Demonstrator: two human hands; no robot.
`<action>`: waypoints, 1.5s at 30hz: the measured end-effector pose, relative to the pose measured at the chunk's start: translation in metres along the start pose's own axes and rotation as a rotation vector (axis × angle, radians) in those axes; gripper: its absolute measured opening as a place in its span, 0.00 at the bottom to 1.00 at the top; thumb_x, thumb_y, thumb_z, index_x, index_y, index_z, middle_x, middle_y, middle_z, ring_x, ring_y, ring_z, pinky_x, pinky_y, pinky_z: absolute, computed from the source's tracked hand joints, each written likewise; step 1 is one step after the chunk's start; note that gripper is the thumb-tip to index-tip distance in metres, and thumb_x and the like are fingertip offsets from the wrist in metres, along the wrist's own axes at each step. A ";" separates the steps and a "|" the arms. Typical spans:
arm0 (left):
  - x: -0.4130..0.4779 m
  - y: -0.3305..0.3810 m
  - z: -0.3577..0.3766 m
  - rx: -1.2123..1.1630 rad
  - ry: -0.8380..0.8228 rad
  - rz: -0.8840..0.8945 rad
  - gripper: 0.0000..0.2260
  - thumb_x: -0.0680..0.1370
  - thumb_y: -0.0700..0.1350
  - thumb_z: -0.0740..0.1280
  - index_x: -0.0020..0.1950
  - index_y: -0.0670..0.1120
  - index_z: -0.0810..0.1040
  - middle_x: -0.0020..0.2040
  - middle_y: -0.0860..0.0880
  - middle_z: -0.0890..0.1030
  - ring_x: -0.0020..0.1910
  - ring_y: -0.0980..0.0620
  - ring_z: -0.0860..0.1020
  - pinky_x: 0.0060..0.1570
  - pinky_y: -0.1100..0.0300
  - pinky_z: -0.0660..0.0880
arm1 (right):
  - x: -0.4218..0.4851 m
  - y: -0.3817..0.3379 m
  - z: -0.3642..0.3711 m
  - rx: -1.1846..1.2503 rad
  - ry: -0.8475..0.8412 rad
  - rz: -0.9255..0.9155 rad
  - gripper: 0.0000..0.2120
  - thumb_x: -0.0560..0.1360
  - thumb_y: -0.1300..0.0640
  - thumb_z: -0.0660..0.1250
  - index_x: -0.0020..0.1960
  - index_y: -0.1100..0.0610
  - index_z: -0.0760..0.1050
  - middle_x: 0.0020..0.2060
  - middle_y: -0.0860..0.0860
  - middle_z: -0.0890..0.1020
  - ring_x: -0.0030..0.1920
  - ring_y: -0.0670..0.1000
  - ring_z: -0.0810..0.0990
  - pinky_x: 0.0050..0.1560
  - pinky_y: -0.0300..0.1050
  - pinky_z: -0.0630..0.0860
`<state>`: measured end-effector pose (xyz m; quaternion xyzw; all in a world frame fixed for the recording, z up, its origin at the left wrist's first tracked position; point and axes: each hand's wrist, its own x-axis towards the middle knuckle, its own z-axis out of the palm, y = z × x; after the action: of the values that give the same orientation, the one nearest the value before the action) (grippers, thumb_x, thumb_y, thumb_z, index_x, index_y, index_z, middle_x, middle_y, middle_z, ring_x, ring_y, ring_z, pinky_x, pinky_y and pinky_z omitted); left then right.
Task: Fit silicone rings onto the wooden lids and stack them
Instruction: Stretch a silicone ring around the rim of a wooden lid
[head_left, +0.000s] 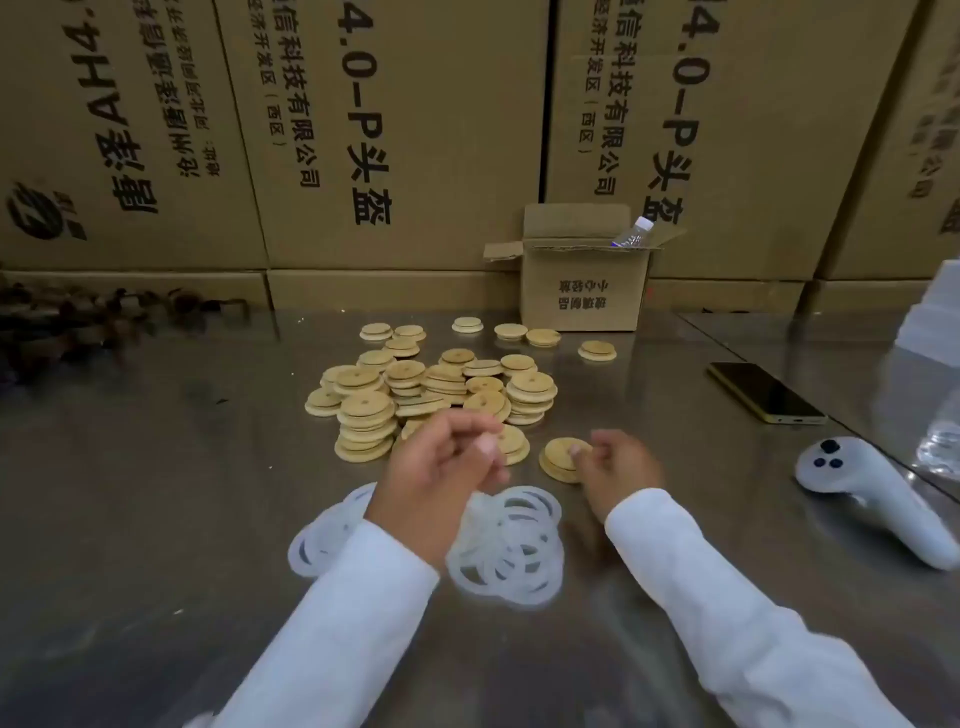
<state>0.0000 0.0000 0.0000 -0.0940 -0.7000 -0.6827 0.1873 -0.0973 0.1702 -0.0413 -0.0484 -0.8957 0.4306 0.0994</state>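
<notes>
A heap of round wooden lids (431, 387), partly in short stacks, lies mid-table, with a few single lids (511, 331) behind it. Translucent white silicone rings (511, 548) lie in a loose pile near me, some spreading left under my left arm. My left hand (441, 467) hovers blurred above the rings with its fingers curled; whether it holds a ring is unclear. My right hand (618, 470) has curled fingers at the right edge of a wooden lid (558, 457), which lies on another lid on the table.
The table is steel. A small open cardboard box (582, 291) with a plastic bottle (632, 234) stands at the back against large cartons. At right lie a phone (763, 392), a white controller (878, 501) and clear plastic (940, 447). Dark clutter (78, 322) sits far left.
</notes>
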 end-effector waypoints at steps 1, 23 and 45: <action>0.012 -0.004 0.002 -0.003 0.000 -0.002 0.08 0.77 0.36 0.62 0.45 0.47 0.78 0.32 0.54 0.81 0.35 0.57 0.80 0.38 0.68 0.76 | 0.006 0.002 0.002 -0.107 0.015 0.018 0.20 0.76 0.48 0.60 0.65 0.57 0.71 0.61 0.56 0.74 0.62 0.57 0.72 0.62 0.47 0.68; 0.074 -0.069 0.001 -0.059 -0.261 -0.245 0.08 0.74 0.45 0.65 0.49 0.43 0.80 0.43 0.47 0.83 0.45 0.50 0.81 0.49 0.59 0.78 | -0.004 -0.016 0.020 0.707 -0.200 -0.409 0.23 0.62 0.63 0.77 0.50 0.45 0.72 0.43 0.46 0.82 0.45 0.43 0.81 0.41 0.35 0.76; 0.078 -0.068 -0.002 -0.424 -0.026 -0.492 0.11 0.78 0.44 0.61 0.56 0.42 0.77 0.53 0.39 0.79 0.44 0.44 0.82 0.34 0.52 0.81 | -0.004 -0.018 -0.006 0.518 -0.379 -0.377 0.03 0.60 0.54 0.75 0.31 0.47 0.81 0.32 0.46 0.81 0.35 0.42 0.78 0.38 0.32 0.74</action>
<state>-0.0970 -0.0150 -0.0321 0.0325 -0.5464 -0.8368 -0.0159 -0.0925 0.1631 -0.0240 0.2247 -0.7529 0.6183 0.0184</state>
